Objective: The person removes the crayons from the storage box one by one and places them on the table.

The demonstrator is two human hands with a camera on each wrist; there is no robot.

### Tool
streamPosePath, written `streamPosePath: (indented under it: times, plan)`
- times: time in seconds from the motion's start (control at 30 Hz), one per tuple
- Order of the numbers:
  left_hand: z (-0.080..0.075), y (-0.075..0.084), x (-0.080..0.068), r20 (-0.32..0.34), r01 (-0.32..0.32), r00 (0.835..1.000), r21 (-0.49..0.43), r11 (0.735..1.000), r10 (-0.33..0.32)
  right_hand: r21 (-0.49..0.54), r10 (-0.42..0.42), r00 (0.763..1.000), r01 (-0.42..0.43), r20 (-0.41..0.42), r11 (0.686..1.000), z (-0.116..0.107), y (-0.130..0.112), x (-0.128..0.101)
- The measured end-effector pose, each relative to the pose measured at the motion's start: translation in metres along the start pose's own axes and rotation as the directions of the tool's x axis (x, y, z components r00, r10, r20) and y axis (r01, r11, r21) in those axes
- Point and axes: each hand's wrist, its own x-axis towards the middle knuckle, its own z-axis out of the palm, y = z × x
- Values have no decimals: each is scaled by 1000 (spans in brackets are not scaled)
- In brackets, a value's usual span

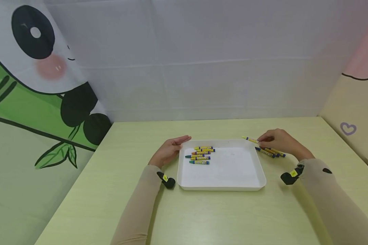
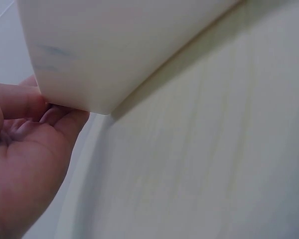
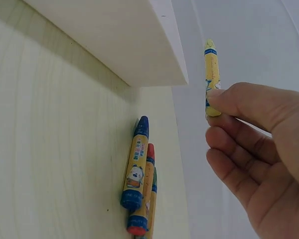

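Yellow-tipped, yellow-wrapped crayon (image 3: 212,66) is near far R corner of white plastic tray (image 1: 220,188), rear end pinched by R hand (image 1: 280,142); L hand (image 1: 168,152) grips far L corner. Pls carry tip above rim.

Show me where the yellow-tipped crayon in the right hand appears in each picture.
Head: right of centre, the yellow-tipped crayon pinched by the right hand, near the white tray's far right corner.
Left wrist: not in it.
Right wrist: upper right, the yellow-tipped crayon pointing up.
Shared landmark: the white tray, only partly visible in both wrist views.
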Motion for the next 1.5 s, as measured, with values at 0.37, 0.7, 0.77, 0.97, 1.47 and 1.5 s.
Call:
streamPosePath:
  times: [0.37, 0.7, 0.77, 0.97, 1.47, 1.5]
  plan:
    - [-1, -1, -1, -3, -11, 1000, -5, 1000, 11, -52, 4, 998, -8, -60, 999, 0, 10, -5]
    - [1, 1, -2, -6, -3, 1000, -7, 1000, 3, -63, 21, 999, -24, -48, 998, -3, 20, -13]
    - [1, 1, -2, -7, -5, 1000, -6, 1000, 5, -64, 22, 999, -25, -44, 998, -3, 22, -14]
    - [1, 2, -2, -13, 0, 1000, -2, 1000, 0, -74, 30, 998, -33, -48, 997, -3, 30, -19]
    - [0, 1, 0, -2, 10, 1000, -5, 1000, -10, -92, 47, 996, -54, -78, 994, 1, 45, -25]
    - [0, 1, 0, -1, 11, 1000, -4, 1000, -11, -94, 49, 996, -57, -78, 994, 1, 45, -25]
